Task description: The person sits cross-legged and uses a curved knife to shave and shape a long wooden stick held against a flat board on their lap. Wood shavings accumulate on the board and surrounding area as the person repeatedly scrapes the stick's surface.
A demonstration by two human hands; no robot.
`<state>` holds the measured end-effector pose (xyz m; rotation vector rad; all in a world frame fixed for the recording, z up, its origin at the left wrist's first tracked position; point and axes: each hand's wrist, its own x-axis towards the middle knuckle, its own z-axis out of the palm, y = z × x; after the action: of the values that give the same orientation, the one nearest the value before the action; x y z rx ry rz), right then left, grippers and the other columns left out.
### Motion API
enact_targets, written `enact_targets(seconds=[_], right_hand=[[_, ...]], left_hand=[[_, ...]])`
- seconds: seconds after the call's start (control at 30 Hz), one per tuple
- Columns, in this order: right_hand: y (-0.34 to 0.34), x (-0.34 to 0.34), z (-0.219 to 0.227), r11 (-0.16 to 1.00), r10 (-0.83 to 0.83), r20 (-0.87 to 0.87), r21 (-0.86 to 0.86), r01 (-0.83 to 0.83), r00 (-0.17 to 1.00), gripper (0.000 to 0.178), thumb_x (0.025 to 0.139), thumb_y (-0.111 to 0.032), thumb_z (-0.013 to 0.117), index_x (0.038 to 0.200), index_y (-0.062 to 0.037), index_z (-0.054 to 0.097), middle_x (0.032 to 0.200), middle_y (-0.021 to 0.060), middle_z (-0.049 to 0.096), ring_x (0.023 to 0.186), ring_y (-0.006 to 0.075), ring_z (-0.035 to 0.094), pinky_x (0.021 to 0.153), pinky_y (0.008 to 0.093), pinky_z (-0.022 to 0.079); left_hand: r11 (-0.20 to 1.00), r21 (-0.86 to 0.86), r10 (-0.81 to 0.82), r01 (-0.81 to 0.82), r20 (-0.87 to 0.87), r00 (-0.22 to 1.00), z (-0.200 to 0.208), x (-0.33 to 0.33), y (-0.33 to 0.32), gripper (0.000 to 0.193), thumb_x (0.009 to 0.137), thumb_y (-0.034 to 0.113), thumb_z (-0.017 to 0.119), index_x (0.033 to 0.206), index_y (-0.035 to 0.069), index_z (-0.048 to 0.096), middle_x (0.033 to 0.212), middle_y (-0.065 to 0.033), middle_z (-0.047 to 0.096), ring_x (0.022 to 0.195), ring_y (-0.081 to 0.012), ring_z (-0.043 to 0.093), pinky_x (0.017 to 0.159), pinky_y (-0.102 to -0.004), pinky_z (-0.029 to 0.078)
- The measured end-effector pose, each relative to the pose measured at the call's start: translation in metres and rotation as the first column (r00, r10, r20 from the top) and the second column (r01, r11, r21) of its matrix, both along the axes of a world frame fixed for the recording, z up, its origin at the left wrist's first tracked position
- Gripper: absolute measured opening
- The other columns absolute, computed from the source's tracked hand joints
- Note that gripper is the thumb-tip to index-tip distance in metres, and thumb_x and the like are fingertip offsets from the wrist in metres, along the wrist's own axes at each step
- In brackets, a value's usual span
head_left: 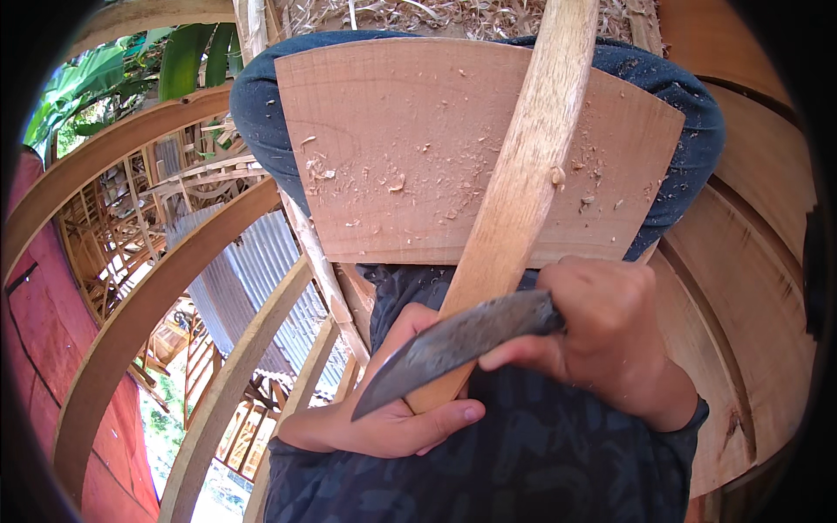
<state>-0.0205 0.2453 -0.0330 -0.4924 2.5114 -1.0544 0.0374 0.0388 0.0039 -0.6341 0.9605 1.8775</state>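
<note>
A long wooden strip [523, 166] slants across a flat board [392, 148] that lies over my lap. My left hand [410, 427] is wrapped round the strip's near end, with the thumb along its underside edge. In my right hand [602, 327] is a large knife with a broad dark blade [462, 344]; the handle is hidden inside my closed fingers. The blade lies across the strip just above my left hand, its tip pointing down to the left. Shavings and a small chip [558, 177] lie on the strip and board.
Curled shavings [392, 16] pile up beyond my knees. Curved wooden ribs [157, 296] stand at my left, with a corrugated metal sheet [261, 279] and timber stacks below. Wide planks [741, 288] curve along my right. A reddish panel [70, 383] shows at the far left.
</note>
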Motion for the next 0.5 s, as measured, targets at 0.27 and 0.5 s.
enact_targets(seconds=[0.27, 0.5], right_hand=[[0.011, -0.017, -0.006, 0.988, -0.041, -0.08, 0.147, 0.053, 0.996, 0.06, 0.07, -0.059, 0.069, 0.054, -0.0043, 0.05, 0.048, 0.014, 0.052, 0.045, 0.0326, 0.056, 0.041, 0.0373, 0.043], [0.019, -0.029, -0.027, 0.967, -0.189, -0.076, 0.158, 0.199, 0.979, 0.057, 0.065, -0.055, 0.074, 0.054, -0.0024, 0.053, 0.048, 0.0152, 0.051, 0.045, 0.0326, 0.056, 0.041, 0.0358, 0.043]], left_hand=[[1.0, 0.023, 0.009, -0.009, -0.008, 1.0, -0.001, -0.008, 0.0, 0.042, 0.087, -0.003, 0.057, 0.113, 0.009, 0.027, 0.066, -0.003, 0.05, 0.042, -0.0061, 0.047, 0.038, -0.0188, 0.036], [0.998, -0.053, 0.014, -0.014, 0.005, 1.0, 0.002, -0.01, 0.006, 0.04, 0.087, -0.004, 0.056, 0.113, 0.008, 0.028, 0.072, -0.0057, 0.053, 0.048, -0.009, 0.055, 0.043, -0.0201, 0.043]])
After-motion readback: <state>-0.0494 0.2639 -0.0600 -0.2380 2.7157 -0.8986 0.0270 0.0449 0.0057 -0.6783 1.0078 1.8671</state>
